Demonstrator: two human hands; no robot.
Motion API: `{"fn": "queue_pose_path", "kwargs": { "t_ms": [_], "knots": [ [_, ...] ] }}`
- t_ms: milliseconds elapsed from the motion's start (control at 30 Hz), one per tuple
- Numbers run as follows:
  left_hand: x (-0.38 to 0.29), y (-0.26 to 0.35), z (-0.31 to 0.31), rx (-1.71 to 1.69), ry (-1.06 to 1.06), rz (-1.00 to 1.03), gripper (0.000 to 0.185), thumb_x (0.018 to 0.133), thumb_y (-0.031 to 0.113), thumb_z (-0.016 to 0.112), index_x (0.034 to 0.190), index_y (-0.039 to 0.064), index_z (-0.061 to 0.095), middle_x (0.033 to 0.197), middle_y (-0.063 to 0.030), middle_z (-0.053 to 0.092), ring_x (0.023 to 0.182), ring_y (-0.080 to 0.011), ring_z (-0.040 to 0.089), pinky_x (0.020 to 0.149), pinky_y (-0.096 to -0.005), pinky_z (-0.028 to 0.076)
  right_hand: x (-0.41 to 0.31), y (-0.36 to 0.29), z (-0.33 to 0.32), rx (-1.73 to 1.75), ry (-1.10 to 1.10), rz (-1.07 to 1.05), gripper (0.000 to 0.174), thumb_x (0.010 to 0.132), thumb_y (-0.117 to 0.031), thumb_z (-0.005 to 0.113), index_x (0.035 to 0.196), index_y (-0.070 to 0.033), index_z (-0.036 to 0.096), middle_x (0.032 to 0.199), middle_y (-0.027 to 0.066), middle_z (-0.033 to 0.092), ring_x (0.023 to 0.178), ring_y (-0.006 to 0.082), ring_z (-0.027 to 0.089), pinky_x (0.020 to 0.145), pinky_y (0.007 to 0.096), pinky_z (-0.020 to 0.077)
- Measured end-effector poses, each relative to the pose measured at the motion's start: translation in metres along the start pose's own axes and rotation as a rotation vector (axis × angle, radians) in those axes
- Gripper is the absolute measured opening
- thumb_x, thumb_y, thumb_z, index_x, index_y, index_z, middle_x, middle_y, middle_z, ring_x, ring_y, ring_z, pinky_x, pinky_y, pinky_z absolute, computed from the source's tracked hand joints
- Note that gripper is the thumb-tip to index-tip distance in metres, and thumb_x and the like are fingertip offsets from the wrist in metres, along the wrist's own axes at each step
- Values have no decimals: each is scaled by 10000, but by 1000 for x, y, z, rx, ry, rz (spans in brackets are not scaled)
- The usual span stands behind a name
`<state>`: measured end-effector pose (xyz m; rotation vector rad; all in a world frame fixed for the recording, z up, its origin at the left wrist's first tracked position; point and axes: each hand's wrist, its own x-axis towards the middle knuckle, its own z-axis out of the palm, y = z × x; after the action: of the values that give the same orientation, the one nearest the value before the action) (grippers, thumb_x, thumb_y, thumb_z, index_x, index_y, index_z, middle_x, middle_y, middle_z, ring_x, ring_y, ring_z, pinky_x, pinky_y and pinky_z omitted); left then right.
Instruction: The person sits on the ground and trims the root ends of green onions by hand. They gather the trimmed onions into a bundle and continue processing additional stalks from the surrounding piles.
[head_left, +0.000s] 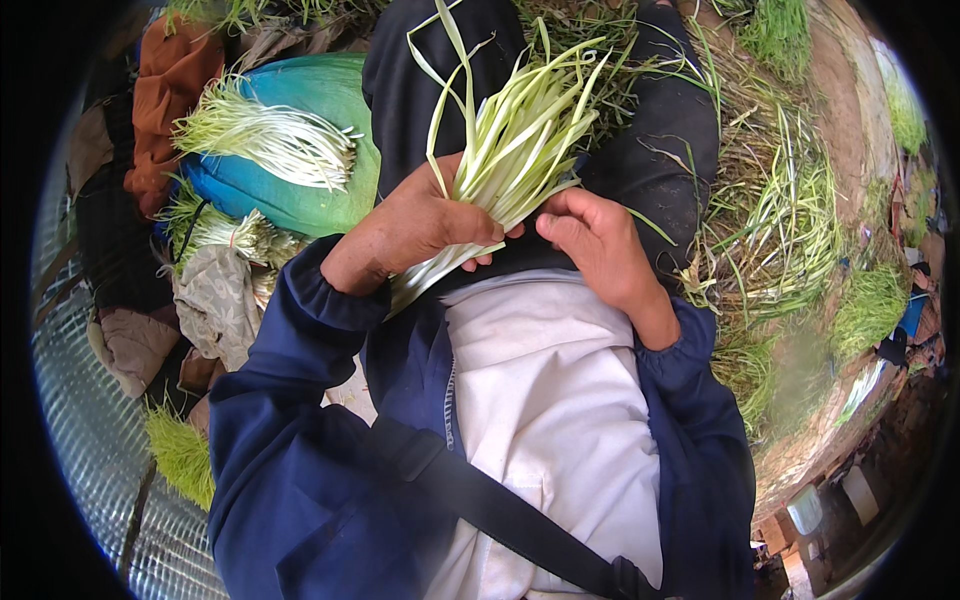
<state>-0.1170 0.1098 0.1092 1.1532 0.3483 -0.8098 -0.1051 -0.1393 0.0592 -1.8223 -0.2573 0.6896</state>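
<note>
My left hand (431, 225) is closed around a bundle of pale, blanched garlic chives (517, 150). The yellow-green leaf ends fan out over my dark trousers, and the white stalks come out below the hand towards my waist. Beside the bundle's right edge is my right hand (600, 236), its thumb and forefinger bent close together near a few outer leaves. Whether a leaf is pinched between those fingertips is hidden. A thin green leaf (652, 226) sticks out past the back of that hand.
On a blue-green covered surface (319, 90) at left lies another chive bunch (277, 142). More bunches (232, 232) sit below, by a patterned cloth (217, 300). Loose leaves and dry trimmings (780, 217) pile up at right. An orange cloth (172, 97) hangs far left.
</note>
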Motion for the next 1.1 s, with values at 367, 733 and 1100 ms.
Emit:
{"fn": "queue_pose_path", "kwargs": {
  "t_ms": [367,733,1100],
  "knots": [
    [4,-6,-1,27,-10,39,509,813,42,749,1311,-19,665,1044,-142,769,826,-184,719,664,-318,603,15,26,5,773,-51,338,231,1026,-309,707,1053,-79,701,860,11,702,693,102,670,631,227,509],
    [-1,3,1,5,21,-4,482,813,19,719,1289,-27,661,1005,-149,774,732,-174,710,625,-298,599,-1,-4,8,655,-65,138,80,979,-51,682,1048,-13,694,945,16,715,802,71,624,760,229,522],
    [-2,6,-1,-7,9,-44,447,812,24,747,1247,-27,661,952,-155,766,655,-167,696,583,-291,597,-5,-3,-14,53,276,-149,96,980,-69,721,974,25,703,860,76,663,739,131,600,673,289,494]
  ]
}}
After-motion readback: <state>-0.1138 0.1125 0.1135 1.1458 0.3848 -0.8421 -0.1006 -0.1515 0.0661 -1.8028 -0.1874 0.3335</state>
